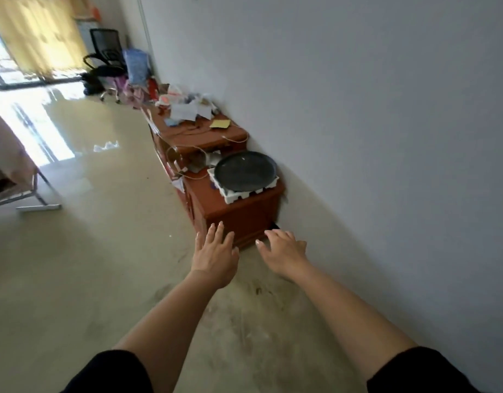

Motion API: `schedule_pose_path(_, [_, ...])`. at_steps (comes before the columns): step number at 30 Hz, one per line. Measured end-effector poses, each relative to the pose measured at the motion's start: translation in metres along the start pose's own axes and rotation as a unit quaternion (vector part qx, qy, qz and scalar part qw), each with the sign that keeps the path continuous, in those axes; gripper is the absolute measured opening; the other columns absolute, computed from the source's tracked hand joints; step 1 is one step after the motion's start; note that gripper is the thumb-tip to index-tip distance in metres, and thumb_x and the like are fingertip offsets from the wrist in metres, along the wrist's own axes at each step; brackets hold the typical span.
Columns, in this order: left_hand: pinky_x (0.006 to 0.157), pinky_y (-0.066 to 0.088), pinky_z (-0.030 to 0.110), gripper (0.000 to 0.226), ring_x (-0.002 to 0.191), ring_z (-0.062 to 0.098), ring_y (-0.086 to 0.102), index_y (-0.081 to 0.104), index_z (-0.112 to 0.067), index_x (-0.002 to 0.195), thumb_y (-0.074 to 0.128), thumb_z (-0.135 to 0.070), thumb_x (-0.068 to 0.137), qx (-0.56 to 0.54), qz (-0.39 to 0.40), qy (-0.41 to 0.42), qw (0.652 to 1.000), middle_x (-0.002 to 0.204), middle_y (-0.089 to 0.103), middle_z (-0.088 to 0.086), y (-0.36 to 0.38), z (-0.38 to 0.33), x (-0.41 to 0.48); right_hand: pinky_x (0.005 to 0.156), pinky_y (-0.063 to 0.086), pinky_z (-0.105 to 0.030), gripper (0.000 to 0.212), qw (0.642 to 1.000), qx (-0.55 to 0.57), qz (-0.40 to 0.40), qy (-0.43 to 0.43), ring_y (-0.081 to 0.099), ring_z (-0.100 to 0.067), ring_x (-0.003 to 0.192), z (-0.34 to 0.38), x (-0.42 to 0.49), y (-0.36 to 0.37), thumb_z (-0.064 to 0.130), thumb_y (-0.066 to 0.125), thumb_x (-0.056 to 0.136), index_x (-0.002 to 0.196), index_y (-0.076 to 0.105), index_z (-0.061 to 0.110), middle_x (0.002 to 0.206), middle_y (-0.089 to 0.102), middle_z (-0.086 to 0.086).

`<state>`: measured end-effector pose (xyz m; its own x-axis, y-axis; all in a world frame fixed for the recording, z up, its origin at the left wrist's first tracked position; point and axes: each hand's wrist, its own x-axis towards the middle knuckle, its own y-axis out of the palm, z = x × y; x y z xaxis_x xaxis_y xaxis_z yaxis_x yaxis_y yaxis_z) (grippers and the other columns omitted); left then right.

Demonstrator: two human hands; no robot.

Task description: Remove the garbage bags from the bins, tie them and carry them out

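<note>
Presently: left hand [215,254] and right hand [284,254], both spread wide, holding nothing. White tray [239,191] on brown cabinet [239,217] holds one dark round pan [246,171].

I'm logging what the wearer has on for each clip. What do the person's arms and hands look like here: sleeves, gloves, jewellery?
Both arms end in short black sleeves, the left sleeve and the right sleeve, leaving the forearms bare. The left hand and right hand wear no gloves, and no watch, bracelet or ring shows. The fingernails look pale and fairly long.
</note>
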<state>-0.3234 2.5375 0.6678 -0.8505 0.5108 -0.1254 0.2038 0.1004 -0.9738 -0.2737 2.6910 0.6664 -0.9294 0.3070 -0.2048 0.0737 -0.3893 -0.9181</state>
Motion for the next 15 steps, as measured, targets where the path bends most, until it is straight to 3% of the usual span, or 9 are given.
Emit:
schedule_pose_path(7, [0.119,0.004,0.048,0.052,0.148,0.027,-0.001,0.020,-0.019,0.150,0.025,-0.037,0.101,-0.065,-0.030,-0.113,0.991,0.160,0.004,0.009,-0.054,0.146,0.079,0.112,0.019,-0.050,0.053,0.994,-0.050,0.010,-0.095,0.025,-0.022,0.142,0.140,0.122,-0.006,0.045,0.027,0.101,0.144,0.037,0.017,0.153,0.034,-0.004])
schedule_pose_path(15, [0.120,0.004,0.046,0.053,0.148,0.027,-0.003,0.018,-0.019,0.151,0.022,-0.040,0.102,-0.032,-0.046,-0.172,0.983,0.161,0.000,0.009,-0.117,0.311,0.211,0.115,0.014,-0.053,0.052,0.984,-0.068,0.000,-0.162,0.023,-0.023,0.144,0.286,0.307,0.002,0.042,0.026,0.102,0.147,0.033,0.018,0.155,0.032,-0.004])
